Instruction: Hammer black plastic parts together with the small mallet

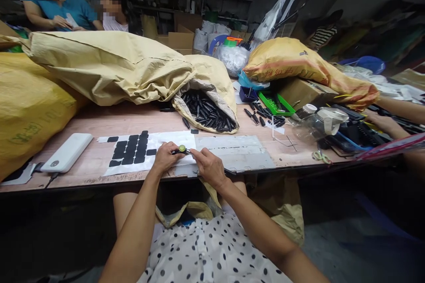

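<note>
Black piece (177, 151) with yellow-green top (182, 148), between the hands, before the white paper (171, 138) | left hand (166, 156) pinches one end; right hand (210, 166) pinches the other | I judge it light, stiff, perhaps slick; I'd grip the ends, clear of the top

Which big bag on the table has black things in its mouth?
The middle tan bag, past the right hand. Its open mouth shows a heap of black pieces; the yellow bag at left and orange-yellow bag at right show none.
</note>
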A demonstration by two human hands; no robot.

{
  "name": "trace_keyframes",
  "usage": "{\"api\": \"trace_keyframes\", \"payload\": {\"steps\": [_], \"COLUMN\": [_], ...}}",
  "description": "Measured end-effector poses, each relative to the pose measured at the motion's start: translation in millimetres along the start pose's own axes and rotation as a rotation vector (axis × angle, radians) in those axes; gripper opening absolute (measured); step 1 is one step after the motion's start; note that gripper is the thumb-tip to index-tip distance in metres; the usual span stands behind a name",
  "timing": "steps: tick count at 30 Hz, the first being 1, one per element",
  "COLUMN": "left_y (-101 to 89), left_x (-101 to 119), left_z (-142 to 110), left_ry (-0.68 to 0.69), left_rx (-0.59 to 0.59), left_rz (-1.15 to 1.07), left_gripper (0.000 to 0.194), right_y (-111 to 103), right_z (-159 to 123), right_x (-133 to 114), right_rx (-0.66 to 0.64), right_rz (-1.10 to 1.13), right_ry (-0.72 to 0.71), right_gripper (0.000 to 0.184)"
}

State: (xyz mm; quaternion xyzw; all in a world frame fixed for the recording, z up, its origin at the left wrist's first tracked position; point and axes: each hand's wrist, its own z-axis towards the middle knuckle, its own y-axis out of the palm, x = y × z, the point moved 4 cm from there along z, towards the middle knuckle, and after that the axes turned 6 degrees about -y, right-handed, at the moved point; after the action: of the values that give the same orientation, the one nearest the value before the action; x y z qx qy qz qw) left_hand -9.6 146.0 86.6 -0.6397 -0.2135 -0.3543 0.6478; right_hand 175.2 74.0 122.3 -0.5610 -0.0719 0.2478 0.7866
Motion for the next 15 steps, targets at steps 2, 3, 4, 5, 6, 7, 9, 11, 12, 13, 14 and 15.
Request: {"api": "trace_keyframes", "payload": {"steps": [2, 3, 4, 5, 6, 7, 9, 11, 12, 13, 14, 15], "left_y": [1.2, 1.8, 2.5, 3.0, 3.4, 3.7, 3.8, 3.5, 3.2, 2.9, 2.5, 2.1], "left_x": [-1, -1, -2, -2, -2, -2, -2, -1, -1, -1, 0, 1], "left_z": [0, 0, 0, 0, 0, 0, 0, -1, -1, -1, -2, -2], "left_ry": [-0.003, -0.012, -0.022, -0.031, -0.037, -0.038, -0.033, -0.03, -0.031, -0.032, -0.03, -0.026], "left_rx": [0.014, 0.022, 0.03, 0.038, 0.046, 0.053, 0.06, 0.057, 0.055, 0.054, 0.052, 0.052], "left_rz": [-0.006, -0.007, -0.007, -0.005, -0.002, 0.002, 0.011, 0.019, 0.022, 0.027, 0.033, 0.043], "left_gripper": [0.011, 0.013, 0.015, 0.016, 0.016, 0.016, 0.015, 0.015, 0.015, 0.014, 0.014, 0.014], "right_y": [-1, -2, -2, -2, -1, 0, 2, 2, 2, 2, 2, 2], "right_z": [-2, -3, -5, -6, -7, -9, -10, -8, -5, -2, 2, 7], "right_x": [4, 6, 8, 9, 10, 11, 14, 19, 22, 26, 31, 36], "right_rx": [0.035, 0.048, 0.053, 0.051, 0.043, 0.035, 0.035, 0.066, 0.087, 0.103, 0.111, 0.108], "right_rz": [0.011, 0.014, 0.016, 0.017, 0.018, 0.022, 0.036, 0.055, 0.059, 0.056, 0.045, 0.026], "right_ry": [0.026, 0.035, 0.04, 0.042, 0.043, 0.046, 0.06, 0.081, 0.093, 0.106, 0.12, 0.136], "right_gripper": [0.039, 0.039, 0.039, 0.039, 0.038, 0.038, 0.037, 0.038, 0.038, 0.038, 0.038, 0.037]}}
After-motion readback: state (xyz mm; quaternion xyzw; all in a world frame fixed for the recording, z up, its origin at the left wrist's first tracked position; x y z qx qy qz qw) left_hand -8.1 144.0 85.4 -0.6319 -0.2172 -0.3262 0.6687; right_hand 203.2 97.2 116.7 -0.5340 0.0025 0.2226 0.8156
